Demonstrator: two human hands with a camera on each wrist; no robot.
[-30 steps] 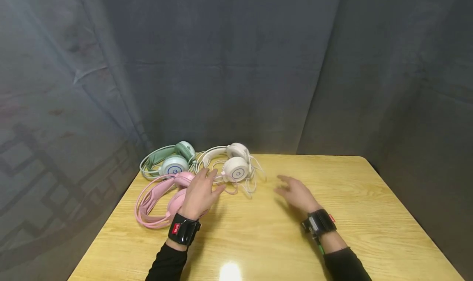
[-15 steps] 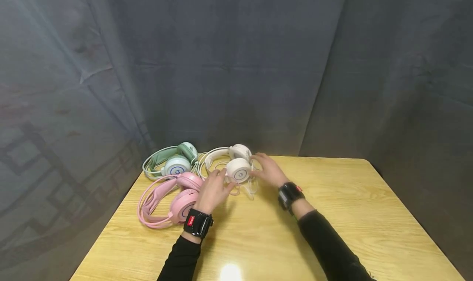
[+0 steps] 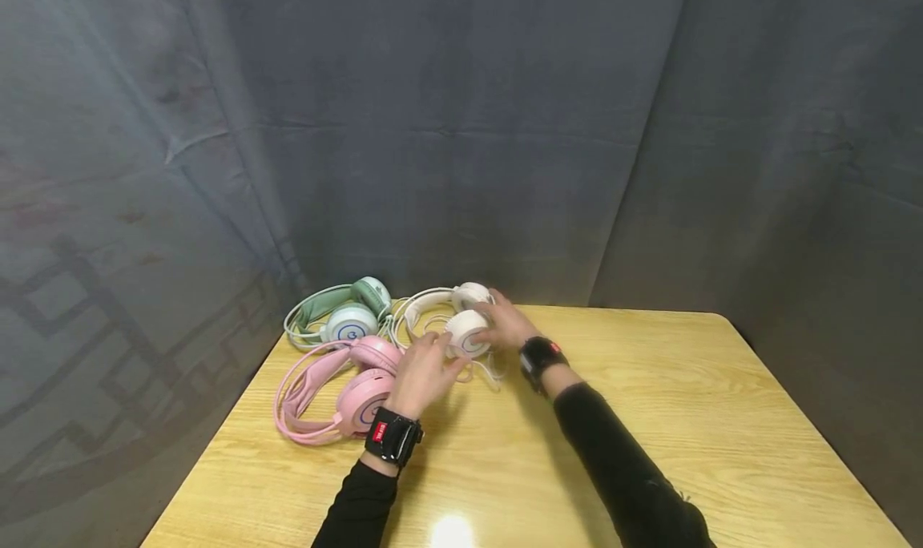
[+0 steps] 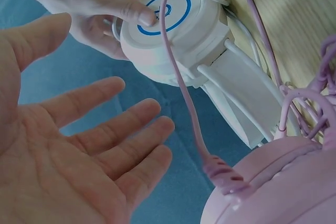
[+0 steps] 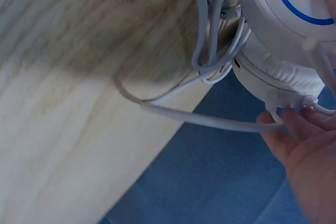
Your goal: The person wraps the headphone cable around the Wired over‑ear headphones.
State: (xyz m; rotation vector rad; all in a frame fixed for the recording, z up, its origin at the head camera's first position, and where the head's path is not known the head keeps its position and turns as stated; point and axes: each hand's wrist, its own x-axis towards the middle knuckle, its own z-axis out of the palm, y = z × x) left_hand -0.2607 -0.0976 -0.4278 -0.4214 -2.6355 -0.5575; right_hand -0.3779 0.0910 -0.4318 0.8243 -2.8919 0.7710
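Note:
White headphones (image 3: 465,330) lie at the back of the table, a blue ring logo (image 4: 186,9) on the near ear cup. My right hand (image 3: 509,325) grips them from the right, its thumb on the logo and its fingers at the far ear cup (image 5: 268,80). A white cable (image 5: 210,121) runs by those fingertips. My left hand (image 3: 421,378) hovers beside the near cup with spread, relaxed fingers and an empty palm (image 4: 63,166). Pink headphones (image 3: 360,396) lie to its left, partly covered by it; their pink cable (image 4: 181,82) crosses the white cup in the left wrist view.
Green headphones (image 3: 349,324) lie at the back left, behind the pink pair. Loose cables (image 5: 210,51) tangle around the white pair. A grey cloth (image 3: 447,131) hangs behind the wooden table (image 3: 685,420).
My right hand has moved left and away from me, from over the bare wood onto the white headphones. The left hand has shifted slightly right, toward the near white ear cup.

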